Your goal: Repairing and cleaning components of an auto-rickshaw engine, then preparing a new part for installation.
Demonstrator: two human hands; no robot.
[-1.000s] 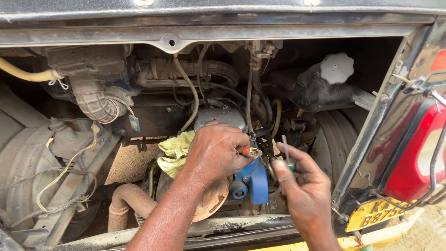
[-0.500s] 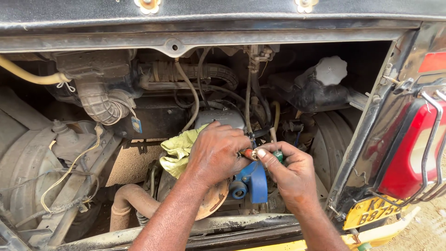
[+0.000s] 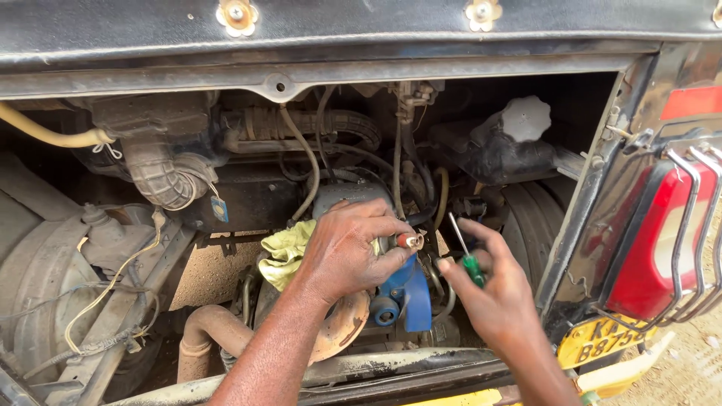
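While the left hand (image 3: 347, 252) pinches a small red-tipped metal fitting (image 3: 408, 240) just above the blue plastic engine part (image 3: 410, 293), a crumpled yellow-green cloth (image 3: 289, 252) lies behind its knuckles. The right hand (image 3: 492, 289) curls around a slim green-handled screwdriver (image 3: 466, 252), tip tilted up beside the fitting.

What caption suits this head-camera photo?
Left hand grips a small red-tipped part while right hand holds a green-handled screwdriver.

A rag (image 3: 286, 252) is tucked left of the left hand (image 3: 346, 252); a screwdriver (image 3: 466, 259) is held right of it, a corrugated hose (image 3: 162, 177) is mounted far left, and a tail lamp (image 3: 650, 240) is fixed at right.
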